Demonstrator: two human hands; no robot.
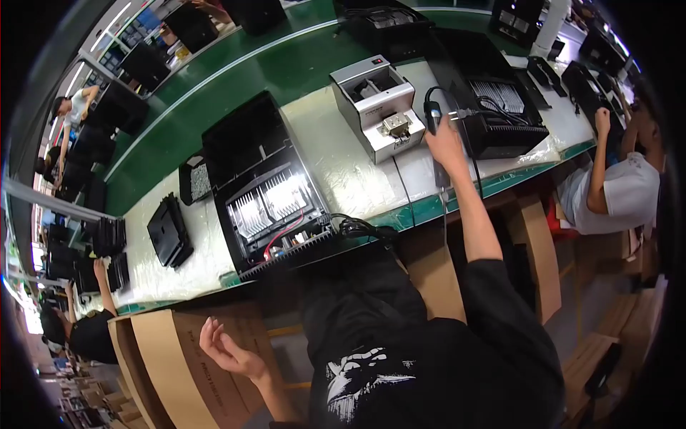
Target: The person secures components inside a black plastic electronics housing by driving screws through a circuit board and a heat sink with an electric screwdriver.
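My right hand (446, 145) is closed around a dark corded electric screwdriver (433, 113), just right of a silver screw feeder (379, 107). The screwdriver's cord loops at its top, and my fingers hide part of its body. My left hand (232, 352) is raised in front of the bench edge, fingers loosely curled and apart, holding nothing. Between the hands, an opened black housing (250, 154) lies on the bench, with shiny finned heat sinks (269, 200) and a red wire inside. Black cables (361, 227) hang at its near right corner.
A second black housing (500, 118) with a coiled cable stands at the right. Left of the opened one are a tray of small parts (198, 179) and black covers (170, 230). Cardboard boxes (196, 365) stand below the bench edge. A person in a white shirt (616, 189) sits at the right.
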